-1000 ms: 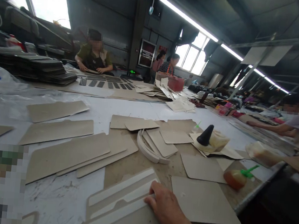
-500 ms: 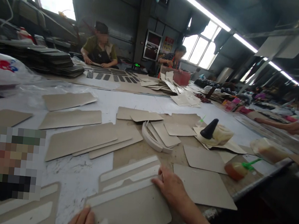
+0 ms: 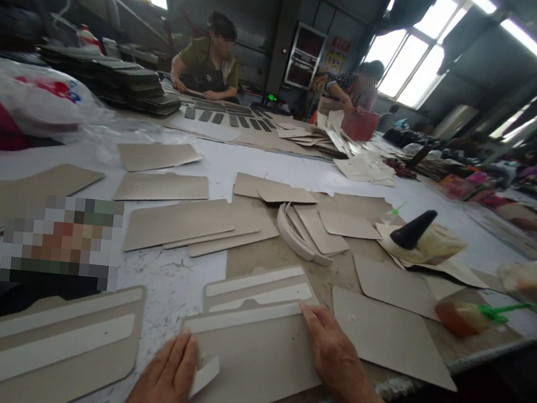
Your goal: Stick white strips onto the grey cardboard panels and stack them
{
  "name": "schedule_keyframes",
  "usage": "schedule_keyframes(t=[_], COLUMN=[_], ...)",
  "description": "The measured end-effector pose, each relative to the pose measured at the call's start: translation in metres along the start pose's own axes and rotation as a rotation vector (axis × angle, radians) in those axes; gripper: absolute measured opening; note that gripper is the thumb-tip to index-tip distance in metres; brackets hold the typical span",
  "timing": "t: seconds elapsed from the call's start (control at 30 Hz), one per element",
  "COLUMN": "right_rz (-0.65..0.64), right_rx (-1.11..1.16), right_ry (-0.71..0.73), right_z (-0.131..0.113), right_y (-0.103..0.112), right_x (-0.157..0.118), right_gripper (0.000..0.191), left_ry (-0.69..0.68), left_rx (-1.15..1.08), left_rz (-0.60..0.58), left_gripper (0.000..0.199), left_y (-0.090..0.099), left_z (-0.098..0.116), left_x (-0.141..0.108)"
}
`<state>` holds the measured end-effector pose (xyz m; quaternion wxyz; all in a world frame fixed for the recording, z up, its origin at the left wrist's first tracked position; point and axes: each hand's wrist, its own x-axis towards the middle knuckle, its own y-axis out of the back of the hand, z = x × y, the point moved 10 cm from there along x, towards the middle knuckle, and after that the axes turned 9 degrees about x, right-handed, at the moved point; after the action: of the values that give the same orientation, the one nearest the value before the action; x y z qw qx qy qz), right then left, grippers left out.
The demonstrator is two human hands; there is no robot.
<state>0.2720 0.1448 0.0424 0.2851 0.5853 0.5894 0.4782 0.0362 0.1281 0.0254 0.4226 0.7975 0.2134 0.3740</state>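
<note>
A grey-beige panel (image 3: 258, 359) lies in front of me, with a white strip (image 3: 248, 318) along its far edge. My left hand (image 3: 169, 369) rests on the panel's left end, its fingers stretched out flat over that end of the strip. Beside it a short curled white piece (image 3: 205, 376) sticks up; whether the hidden thumb holds it I cannot tell. At the strip's other end, my right hand (image 3: 335, 347) has its fingertips pressed together on the strip. Just beyond lies another panel (image 3: 235, 293) bearing two white strips.
Left of me is a panel with strips (image 3: 46, 338) and a blurred-out patch (image 3: 62, 242). Farther off lie plain panels (image 3: 176, 221), curved strips (image 3: 300, 239), a black cone-tipped container (image 3: 413, 229) and a green-nozzled bottle (image 3: 464, 316). Two people (image 3: 210, 63) work across the table.
The view has swung left, so things appear farther right. My left hand has come further into view and lies flatter on the panel. The right hand stays at the strip's right end.
</note>
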Motion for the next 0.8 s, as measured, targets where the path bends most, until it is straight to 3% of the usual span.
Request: schedule_keyframes(t=[0.23, 0.53, 0.8], right_rz=[-0.006, -0.036, -0.06], right_rx=[-0.165, -0.235, -0.219], right_ry=[0.082, 0.091, 0.088], right_z=[0.001, 0.005, -0.007], right_y=[-0.015, -0.023, -0.016], right_x=[-0.002, -0.008, -0.003], right_gripper=[0.071, 0.073, 0.064], left_ry=[0.071, 0.102, 0.02], left_rx=[-0.023, -0.005, -0.038], left_rz=[-0.076, -0.126, -0.036], left_gripper=[0.053, 0.049, 0.048], left_y=[0.005, 0.009, 0.003], left_z=[-0.003, -0.006, -0.003], left_x=[0.002, 0.005, 0.0])
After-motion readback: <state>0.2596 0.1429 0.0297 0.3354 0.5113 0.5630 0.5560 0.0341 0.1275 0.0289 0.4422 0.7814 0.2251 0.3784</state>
